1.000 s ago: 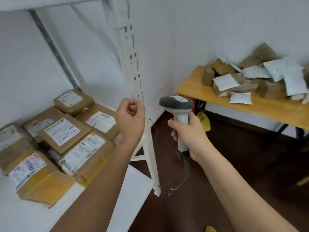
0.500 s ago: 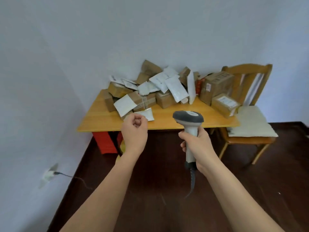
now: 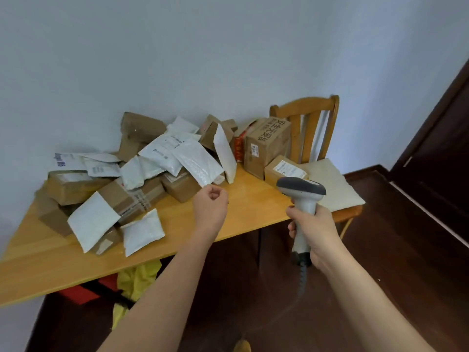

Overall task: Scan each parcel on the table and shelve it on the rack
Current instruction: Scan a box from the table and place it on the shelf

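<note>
Yellow-brown wooden table (image 3: 243, 199) carries a heap of brown cardboard boxes and white padded mailers (image 3: 162, 158), toward 10 o'clock. Left hand (image 3: 212, 207) over the table's near edge, fingers curled, holding nothing. Right hand (image 3: 313, 229), 3 o'clock, grips grey-and-white handheld barcode scanner (image 3: 303, 196) upright.

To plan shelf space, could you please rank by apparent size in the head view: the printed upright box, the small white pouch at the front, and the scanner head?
1. printed upright box
2. small white pouch
3. scanner head, though it is nearer the camera, so its real size is unsure.
</note>
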### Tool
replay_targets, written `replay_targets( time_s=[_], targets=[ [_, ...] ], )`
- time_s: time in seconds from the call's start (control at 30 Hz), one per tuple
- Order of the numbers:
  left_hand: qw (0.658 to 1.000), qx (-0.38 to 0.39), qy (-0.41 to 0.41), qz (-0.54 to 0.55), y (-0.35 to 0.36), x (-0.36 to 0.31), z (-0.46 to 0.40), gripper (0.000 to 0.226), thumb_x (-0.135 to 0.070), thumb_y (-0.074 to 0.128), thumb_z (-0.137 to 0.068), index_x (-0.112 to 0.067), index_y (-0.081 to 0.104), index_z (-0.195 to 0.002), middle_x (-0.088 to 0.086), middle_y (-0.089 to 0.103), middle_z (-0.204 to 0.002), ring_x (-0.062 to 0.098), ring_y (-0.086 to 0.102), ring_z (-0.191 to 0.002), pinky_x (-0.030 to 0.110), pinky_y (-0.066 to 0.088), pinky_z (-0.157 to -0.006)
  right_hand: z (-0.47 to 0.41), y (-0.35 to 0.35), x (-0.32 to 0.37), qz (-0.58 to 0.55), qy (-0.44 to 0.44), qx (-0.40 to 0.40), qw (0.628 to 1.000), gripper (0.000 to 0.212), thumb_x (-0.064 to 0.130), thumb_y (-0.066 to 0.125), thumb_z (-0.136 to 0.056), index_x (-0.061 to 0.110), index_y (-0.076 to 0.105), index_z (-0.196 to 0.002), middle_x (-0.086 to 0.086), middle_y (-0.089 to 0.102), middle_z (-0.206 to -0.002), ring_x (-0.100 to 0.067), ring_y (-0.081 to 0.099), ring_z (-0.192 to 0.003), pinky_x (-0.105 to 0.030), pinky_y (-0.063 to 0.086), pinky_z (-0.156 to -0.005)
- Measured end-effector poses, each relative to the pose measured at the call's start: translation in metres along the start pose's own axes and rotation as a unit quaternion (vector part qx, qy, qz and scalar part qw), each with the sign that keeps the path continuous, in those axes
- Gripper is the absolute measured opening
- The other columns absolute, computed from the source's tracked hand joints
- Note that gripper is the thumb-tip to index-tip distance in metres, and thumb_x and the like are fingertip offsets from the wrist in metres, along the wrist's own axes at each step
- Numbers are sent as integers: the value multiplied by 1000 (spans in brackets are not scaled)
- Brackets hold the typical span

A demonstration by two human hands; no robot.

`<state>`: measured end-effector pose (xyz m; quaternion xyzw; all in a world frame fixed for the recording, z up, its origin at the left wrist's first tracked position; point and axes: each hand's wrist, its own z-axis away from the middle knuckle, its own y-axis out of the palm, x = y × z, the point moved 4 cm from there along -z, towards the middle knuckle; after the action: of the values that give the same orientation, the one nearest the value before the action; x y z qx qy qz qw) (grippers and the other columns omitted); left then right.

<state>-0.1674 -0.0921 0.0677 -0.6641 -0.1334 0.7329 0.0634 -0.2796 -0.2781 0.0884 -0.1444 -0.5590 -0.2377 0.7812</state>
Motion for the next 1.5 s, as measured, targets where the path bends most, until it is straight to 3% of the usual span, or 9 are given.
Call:
replay_targets(
  time_s=[0.17, 0.4, 0.63, 0.83, 0.97, 1.1, 1.23, 1.37, 1.5],
  targets=[
    [979, 153, -128, -38, 73, 4, -98, 17, -16, 53, -97, -7, 58, -110, 8, 61, -96, 15, 55, -72, 19, 44, -54, -84, -3, 35, 27, 8, -46, 999, 14, 7, 64, -90, 9, 59, -103, -11, 56, -78, -15, 54, -57, -28, 47, -52],
    [942, 242, -226, -52, 176, 23, -157, 21, -21, 52, -98, -10, 53, -116, 9, 61, -105, 18, 59, -77, 22, 49, -57, -188, -45, 35, 30, 39, -115, 992, 18, 6, 63, -90, 9, 60, -107, -11, 60, -80, -17, 56, -60, -32, 48, -55],
    [929, 194, -314, -31, 254, 58, -202, 17, -17, 54, -97, -10, 50, -113, 11, 56, -110, 23, 55, -84, 29, 52, -64, -325, -51, 10, 67, 111, -68, 989, 9, 9, 63, -92, 14, 57, -98, -11, 60, -78, -17, 55, -61, -28, 49, -55],
    [893, 155, -420, 32, 313, 89, -209, 39, -31, 55, -99, -10, 50, -132, 9, 53, -127, 27, 58, -110, 34, 57, -72, -418, -48, -19, 154, 175, 51, 971, 20, 8, 61, -91, 11, 57, -110, -10, 65, -87, -15, 57, -62, -26, 49, -55],
    [882, 128, -443, 91, 330, 103, -211, 46, -40, 59, -95, -19, 49, -136, 4, 51, -129, 23, 57, -107, 36, 54, -72, -456, -49, -33, 165, 204, 76, 962, 25, 8, 61, -91, 11, 56, -116, -11, 66, -96, -15, 58, -64, -22, 48, -50],
    [861, 143, -462, 155, 337, 111, -202, 36, -42, 54, -97, -25, 55, -128, 2, 62, -124, 26, 60, -110, 47, 53, -85, -458, -53, -45, 192, 221, 111, 950, 20, 11, 62, -92, 14, 57, -111, -9, 67, -96, -14, 61, -69, -23, 50, -55],
    [852, 109, -488, 157, 319, 110, -192, 21, -41, 62, -94, -23, 61, -104, 7, 66, -109, 31, 63, -104, 52, 51, -95, -441, -49, -54, 204, 230, 129, 943, 20, 11, 64, -91, 15, 58, -109, -8, 67, -93, -14, 61, -68, -23, 50, -54],
    [836, 75, -523, 145, 278, 114, -173, 32, -42, 70, -87, -17, 58, -102, 12, 62, -108, 31, 60, -100, 45, 52, -88, -417, -24, -59, 203, 231, 153, 939, 23, 10, 67, -88, 18, 56, -107, -8, 66, -84, -15, 60, -64, -26, 50, -56],
    [841, 36, -506, 186, 231, 115, -158, 33, -42, 69, -87, -16, 60, -105, 10, 65, -107, 28, 61, -97, 40, 51, -83, -389, 14, -54, 220, 212, 205, 930, 23, 8, 67, -88, 20, 52, -100, -6, 63, -79, -15, 58, -62, -29, 51, -61]
  ],
)
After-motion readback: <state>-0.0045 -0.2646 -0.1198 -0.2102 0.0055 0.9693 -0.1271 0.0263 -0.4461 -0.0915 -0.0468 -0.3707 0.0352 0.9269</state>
